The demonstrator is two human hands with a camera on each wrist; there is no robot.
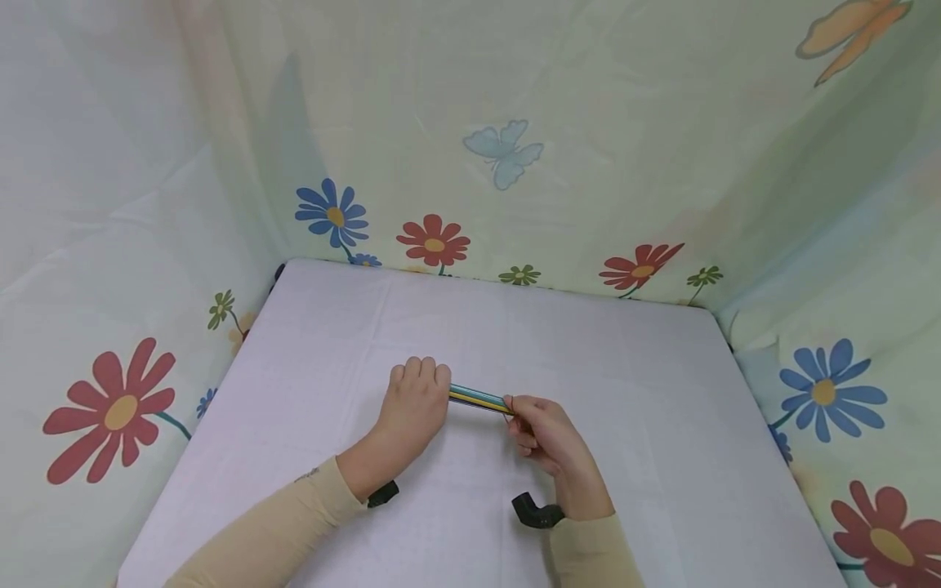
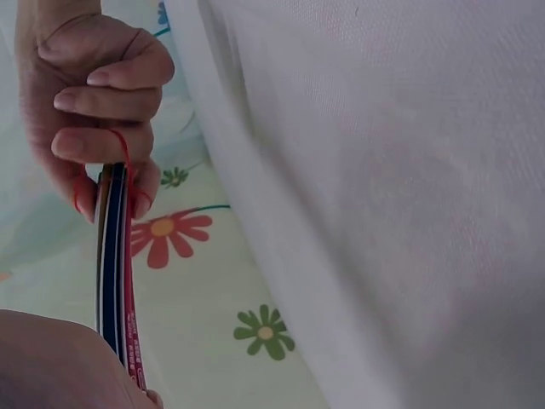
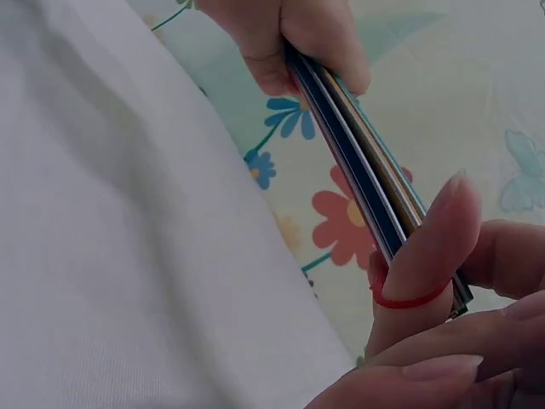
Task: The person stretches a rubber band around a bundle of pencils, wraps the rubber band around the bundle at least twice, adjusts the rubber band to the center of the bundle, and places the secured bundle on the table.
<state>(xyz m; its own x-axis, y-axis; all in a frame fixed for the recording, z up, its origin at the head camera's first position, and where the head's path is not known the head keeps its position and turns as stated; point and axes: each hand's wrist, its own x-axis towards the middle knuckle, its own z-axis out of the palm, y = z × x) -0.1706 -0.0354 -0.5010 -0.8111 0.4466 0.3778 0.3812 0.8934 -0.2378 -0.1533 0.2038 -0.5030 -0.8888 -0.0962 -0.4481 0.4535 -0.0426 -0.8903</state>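
A bundle of slim coloured pencils (image 1: 478, 398), teal and yellow with dark blue and red ones beneath, spans the space between both hands above the table. My left hand (image 1: 417, 408) grips one end, its fingers curled round the pencils. At the other end my right hand (image 1: 550, 437) pinches the bundle between thumb and finger. A thin red rubber band (image 3: 413, 302) runs across a finger of the right hand. In the left wrist view, the band (image 2: 126, 146) also stretches near the pencil ends. Whether it circles the whole bundle is hard to tell.
A white cloth covers the table (image 1: 588, 351). Fabric walls (image 1: 588, 163) printed with flowers and butterflies stand behind it and at both sides. Black curved pieces (image 1: 535, 512) show at each wrist, by the beige sleeves (image 1: 279, 523).
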